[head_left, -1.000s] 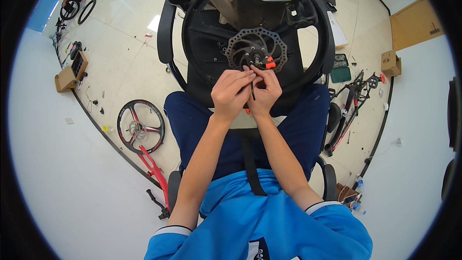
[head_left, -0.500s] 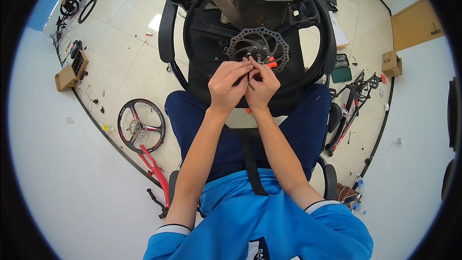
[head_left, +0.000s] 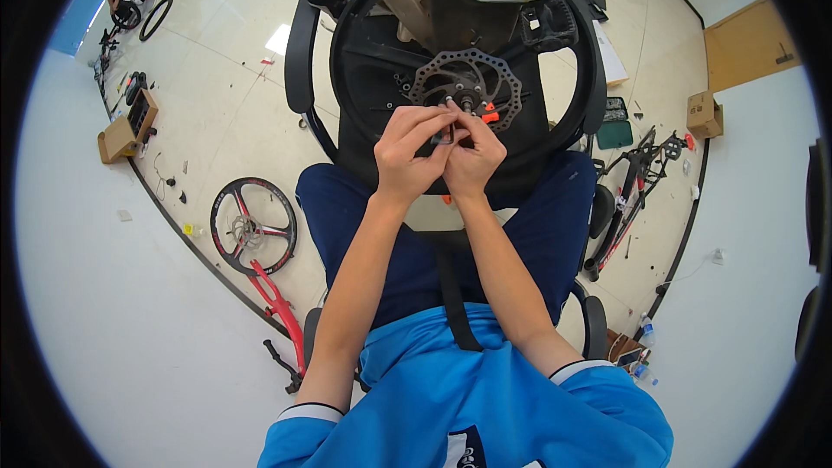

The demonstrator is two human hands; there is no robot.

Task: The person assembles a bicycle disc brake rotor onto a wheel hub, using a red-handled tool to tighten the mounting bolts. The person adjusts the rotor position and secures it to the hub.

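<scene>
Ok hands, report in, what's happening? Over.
Left hand, right hand: fingertips together at thin dark tool. Brake disc: just beyond, on black wheel. Orange piece near right hand.

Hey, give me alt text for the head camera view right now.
A person's left hand and right hand meet, a thin dark tool between them, near the metal brake disc of a black wheel over a black chair. To the left are a three-spoked wheel and a red bicycle part.
</scene>
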